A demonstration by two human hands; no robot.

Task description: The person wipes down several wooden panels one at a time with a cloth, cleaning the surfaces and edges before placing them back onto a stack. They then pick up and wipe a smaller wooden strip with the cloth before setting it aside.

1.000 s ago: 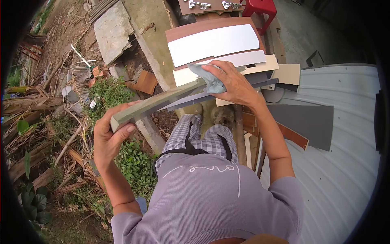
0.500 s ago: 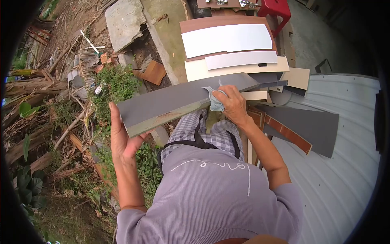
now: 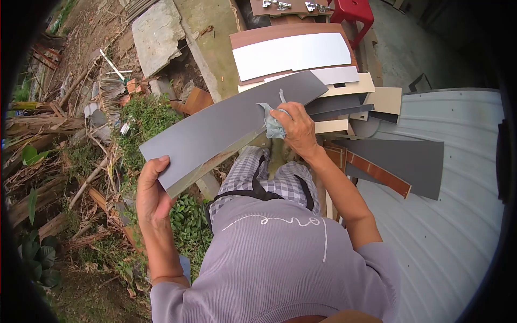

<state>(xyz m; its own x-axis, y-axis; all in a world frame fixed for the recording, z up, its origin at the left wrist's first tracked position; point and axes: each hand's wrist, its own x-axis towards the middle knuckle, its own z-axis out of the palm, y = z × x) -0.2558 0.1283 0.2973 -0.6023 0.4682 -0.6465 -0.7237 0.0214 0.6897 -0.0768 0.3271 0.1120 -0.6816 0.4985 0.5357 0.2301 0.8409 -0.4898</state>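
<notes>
A long grey board slants across in front of me, its right end raised away from my body. My left hand grips the near left corner, thumb on the upper face and the fingers hidden beneath. A crumpled pale blue cloth is bunched in my right hand, pressed against the board's near edge right of its middle. A strip of that cloth sticks up past the fingers. The board's long near edge looks pale and rough.
White panels, brown boards and cream boards lie stacked ahead. Metal hinges rest beyond, beside a red stool. At right, a grey panel leans on corrugated sheeting. Plants and debris cover the left ground.
The board has tipped so more of its upper face shows, and its right end has risen. My left thumb has come onto the top face. My right hand with the cloth has shifted slightly left and up.
</notes>
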